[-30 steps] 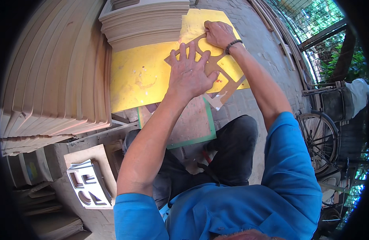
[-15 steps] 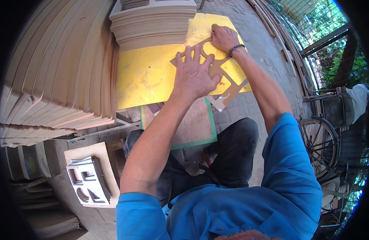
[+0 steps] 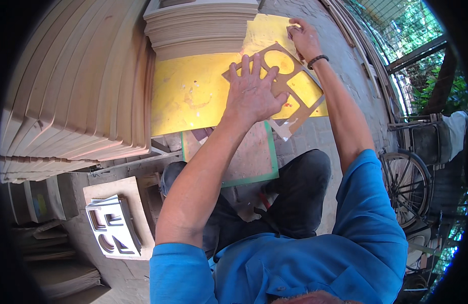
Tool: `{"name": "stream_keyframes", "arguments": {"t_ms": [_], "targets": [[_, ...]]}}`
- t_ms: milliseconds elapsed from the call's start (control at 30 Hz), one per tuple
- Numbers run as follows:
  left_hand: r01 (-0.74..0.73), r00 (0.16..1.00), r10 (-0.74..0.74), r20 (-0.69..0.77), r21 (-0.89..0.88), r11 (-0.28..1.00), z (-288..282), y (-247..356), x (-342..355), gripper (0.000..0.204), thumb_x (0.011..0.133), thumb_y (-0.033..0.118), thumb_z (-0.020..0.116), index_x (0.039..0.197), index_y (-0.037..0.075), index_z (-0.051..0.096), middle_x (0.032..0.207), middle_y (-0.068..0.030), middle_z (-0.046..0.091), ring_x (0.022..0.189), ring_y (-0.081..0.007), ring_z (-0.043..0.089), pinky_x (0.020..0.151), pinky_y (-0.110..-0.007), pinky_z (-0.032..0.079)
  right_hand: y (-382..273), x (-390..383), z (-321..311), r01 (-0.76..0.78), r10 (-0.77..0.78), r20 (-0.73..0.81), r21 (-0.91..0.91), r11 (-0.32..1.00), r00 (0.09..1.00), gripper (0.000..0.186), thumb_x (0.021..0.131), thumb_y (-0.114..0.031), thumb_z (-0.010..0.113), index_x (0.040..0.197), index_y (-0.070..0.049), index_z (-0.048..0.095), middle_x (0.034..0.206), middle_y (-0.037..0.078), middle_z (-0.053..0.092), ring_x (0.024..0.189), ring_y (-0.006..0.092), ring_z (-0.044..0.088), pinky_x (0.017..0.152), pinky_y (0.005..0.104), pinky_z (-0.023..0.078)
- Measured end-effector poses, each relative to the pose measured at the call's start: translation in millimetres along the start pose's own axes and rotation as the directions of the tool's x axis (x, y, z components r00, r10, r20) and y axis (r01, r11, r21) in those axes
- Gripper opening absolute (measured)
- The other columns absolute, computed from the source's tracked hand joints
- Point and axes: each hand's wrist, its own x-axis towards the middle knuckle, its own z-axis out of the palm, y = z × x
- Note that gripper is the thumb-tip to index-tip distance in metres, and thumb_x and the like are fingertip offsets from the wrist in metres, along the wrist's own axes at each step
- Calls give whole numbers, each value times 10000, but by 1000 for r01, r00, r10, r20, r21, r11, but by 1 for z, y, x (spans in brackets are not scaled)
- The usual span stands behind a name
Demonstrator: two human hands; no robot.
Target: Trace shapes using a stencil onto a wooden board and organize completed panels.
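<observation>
A thin brown board with round and squarish cutouts [image 3: 290,82] lies tilted on a yellow sheet [image 3: 185,96]. My left hand [image 3: 251,96] presses flat on the board's left part, fingers spread. Just past the board's far right edge is my right hand [image 3: 305,43], a dark bead bracelet on its wrist. Its fingers are curled together, and whatever is between them is too small to make out. The board's near corner sticks out past the yellow sheet, above a green-edged panel [image 3: 249,157] in front of my knees.
A tall stack of shaped boards [image 3: 82,86] rises at the left; another stack [image 3: 201,30] stands behind the yellow sheet. White cutout panels [image 3: 112,228] lie on a board at the lower left. A bicycle wheel [image 3: 403,182] is at the right.
My right hand has moved away and to the right, off the round cutout to beyond the board's edge. My left hand stays flat on the board.
</observation>
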Motion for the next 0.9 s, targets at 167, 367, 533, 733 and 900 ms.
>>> {"name": "stream_keyframes", "arguments": {"t_ms": [167,367,533,733,900], "targets": [[14,1000,-14,24,-4,1000,-4,1,2,727,866,603,558,1439,157,532,1571,-212,344,1464,-397,263,1174,-585,170,-3,-15,-8,65,-83,70,232,971,994,242,880,-156,598,1075,-84,723,781,53,688,627,142,609,571,310,505],[116,958,-104,-266,29,993,3,9,3,998,767,666,666,1471,16,388,1513,-270,367,1437,-379,298,1140,-577,223,17,-21,2,534,-481,236,-312,786,845,214,906,-236,602,993,-71,707,984,146,725,960,362,671,836,432,521],[193,973,-189,-136,16,981,-6,8,3,1113,713,722,698,1399,-93,375,1415,-251,421,1370,-357,363,1101,-551,274,19,-11,5,465,-403,235,-379,800,885,229,935,-254,566,986,-79,705,1026,158,720,1009,366,663,853,454,519],[161,975,-157,-155,12,987,-2,7,2,1113,704,722,710,1388,-92,378,1413,-240,427,1361,-346,378,1098,-547,281,11,4,22,297,-237,181,-615,730,955,333,943,-325,542,1041,-36,674,1046,206,719,1026,397,676,859,511,530],[183,977,-186,-102,-38,982,-3,17,9,1111,715,718,702,1408,-80,360,1457,-249,412,1392,-349,364,1109,-558,266,29,8,-8,102,-173,-129,-431,897,976,336,929,-345,574,1014,-36,674,995,225,719,968,421,685,842,516,538]]}}
